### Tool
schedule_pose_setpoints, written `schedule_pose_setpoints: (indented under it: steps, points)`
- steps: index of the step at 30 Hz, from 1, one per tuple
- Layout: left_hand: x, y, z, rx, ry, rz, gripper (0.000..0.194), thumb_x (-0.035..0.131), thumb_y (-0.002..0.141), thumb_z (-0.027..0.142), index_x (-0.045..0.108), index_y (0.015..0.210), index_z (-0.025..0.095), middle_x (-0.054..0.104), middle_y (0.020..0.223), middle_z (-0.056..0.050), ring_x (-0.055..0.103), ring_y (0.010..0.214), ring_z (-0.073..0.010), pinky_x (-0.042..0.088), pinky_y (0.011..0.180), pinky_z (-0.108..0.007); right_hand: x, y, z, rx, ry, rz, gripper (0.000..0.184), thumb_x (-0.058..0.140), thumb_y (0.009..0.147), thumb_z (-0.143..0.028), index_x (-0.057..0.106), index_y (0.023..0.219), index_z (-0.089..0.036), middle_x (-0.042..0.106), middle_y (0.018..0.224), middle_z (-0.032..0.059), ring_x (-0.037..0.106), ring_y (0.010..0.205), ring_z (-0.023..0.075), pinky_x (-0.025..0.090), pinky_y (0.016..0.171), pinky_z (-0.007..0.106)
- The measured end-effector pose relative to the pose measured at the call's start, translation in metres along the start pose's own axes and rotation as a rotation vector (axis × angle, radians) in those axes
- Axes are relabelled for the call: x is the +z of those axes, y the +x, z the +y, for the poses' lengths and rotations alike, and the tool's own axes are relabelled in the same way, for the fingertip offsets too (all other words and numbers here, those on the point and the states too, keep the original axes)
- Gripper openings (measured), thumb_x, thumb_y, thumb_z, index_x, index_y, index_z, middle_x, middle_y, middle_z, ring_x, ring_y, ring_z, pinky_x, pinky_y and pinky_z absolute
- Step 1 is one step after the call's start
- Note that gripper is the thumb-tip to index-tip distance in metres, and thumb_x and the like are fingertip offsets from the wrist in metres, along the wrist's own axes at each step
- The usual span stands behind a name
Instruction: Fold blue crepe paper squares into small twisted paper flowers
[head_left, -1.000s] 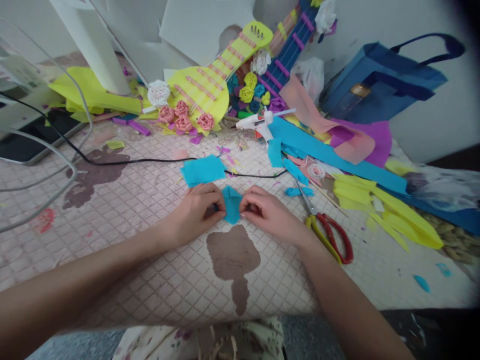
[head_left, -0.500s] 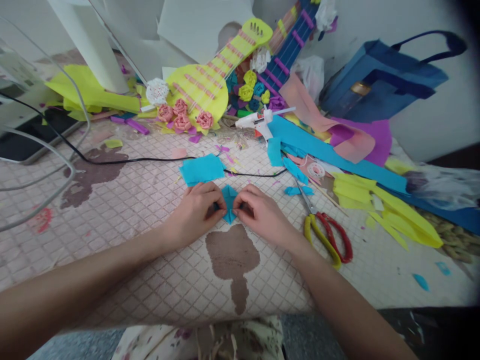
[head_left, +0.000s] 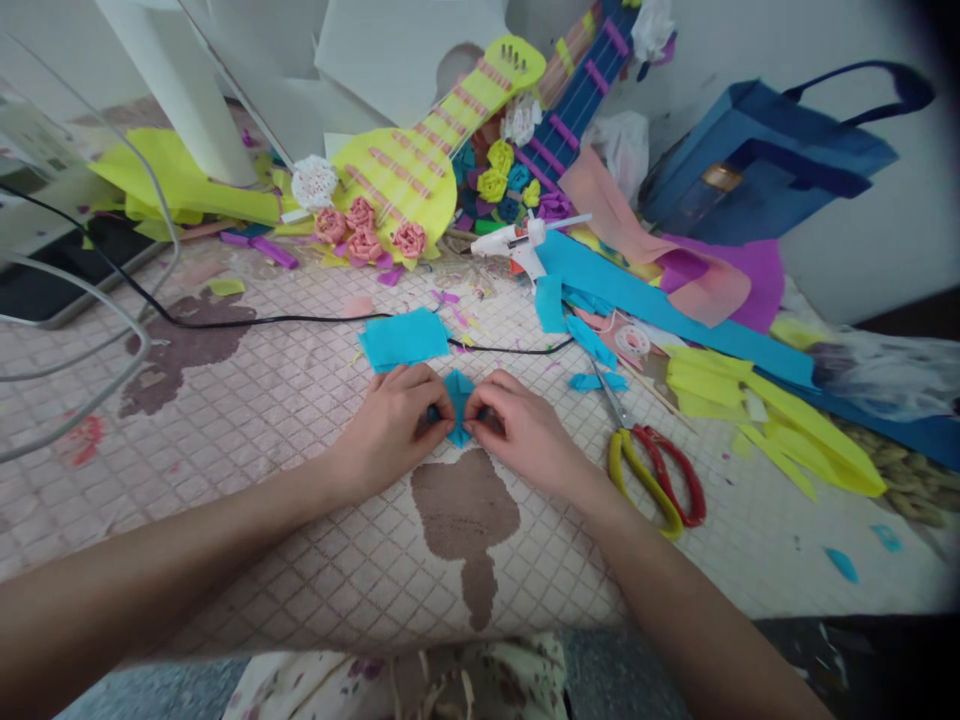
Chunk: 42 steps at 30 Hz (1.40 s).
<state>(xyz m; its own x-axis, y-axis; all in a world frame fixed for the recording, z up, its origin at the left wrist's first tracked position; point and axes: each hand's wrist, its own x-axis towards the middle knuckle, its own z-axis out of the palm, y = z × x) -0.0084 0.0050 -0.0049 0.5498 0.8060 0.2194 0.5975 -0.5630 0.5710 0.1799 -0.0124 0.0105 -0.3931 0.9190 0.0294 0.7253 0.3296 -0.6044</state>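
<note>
Between my hands is a small piece of blue crepe paper point(head_left: 460, 405), creased and roughly diamond-shaped. My left hand point(head_left: 401, 415) pinches its left edge between thumb and fingers. At its right edge my right hand point(head_left: 517, 425) has the same sort of pinch. My fingers partly cover the paper on both sides. Just beyond my left hand, a flat blue rectangle of crepe paper point(head_left: 405, 338) lies on the quilted cloth. Scissors point(head_left: 652, 470) with one yellow and one red handle lie to the right of my right hand, blades pointing away.
A white glue gun point(head_left: 510, 240) rests behind, near a yellow paper guitar point(head_left: 405, 185) with pink paper roses. Its black cord point(head_left: 300, 320) crosses the table. Yellow crepe strips point(head_left: 780, 410) and a blue bag point(head_left: 765, 165) are at right; a tablet point(head_left: 67, 270) lies at left.
Almost nothing differs. Both hands stay pinched on the blue paper in the same spot, with only a very slight shift of the fingers.
</note>
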Motion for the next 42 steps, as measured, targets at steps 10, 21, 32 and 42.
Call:
schedule_pose_setpoints:
  steps: [10,21,32,42]
  points:
    - [-0.0082,0.0025,-0.0025,0.003,-0.138,-0.038,0.006,0.057,0.081,0.017,0.062,0.077,0.017,0.061,0.086,-0.004,0.055,0.087,-0.0191,0.044,0.078,-0.033,-0.0005,-0.0006,0.0028,0.003,0.012,0.0,0.008,0.059,0.08,-0.014,0.053,0.079,-0.019,0.049,0.089,-0.0003,0.05,0.07,0.0099,0.039,0.063,0.025]
    - [-0.0038,0.002,0.0006,0.0,-0.051,-0.009,0.008,0.057,0.081,0.017,0.061,0.075,0.018,0.06,0.087,-0.004,0.054,0.089,-0.0208,0.041,0.081,-0.038,-0.001,0.0,0.0014,-0.009,0.006,0.001,0.008,0.057,0.081,-0.013,0.052,0.078,-0.019,0.048,0.088,-0.0002,0.049,0.069,0.0102,0.038,0.063,0.025]
    - [-0.0013,0.0018,0.0001,-0.014,-0.013,-0.02,0.004,0.06,0.081,0.016,0.061,0.077,0.018,0.06,0.089,-0.003,0.053,0.091,-0.0223,0.038,0.083,-0.04,-0.0001,-0.0007,-0.001,-0.006,-0.038,0.007,0.008,0.056,0.081,-0.013,0.052,0.079,-0.019,0.048,0.088,-0.0001,0.049,0.07,0.0106,0.038,0.064,0.025]
    - [-0.0023,0.0011,0.0024,-0.04,-0.001,-0.031,0.002,0.062,0.082,0.017,0.06,0.082,0.019,0.059,0.092,-0.003,0.053,0.095,-0.0226,0.037,0.086,-0.04,0.0027,-0.0023,-0.0031,0.016,-0.077,0.026,0.007,0.055,0.081,-0.014,0.051,0.082,-0.02,0.047,0.091,0.0001,0.05,0.07,0.01,0.039,0.063,0.025]
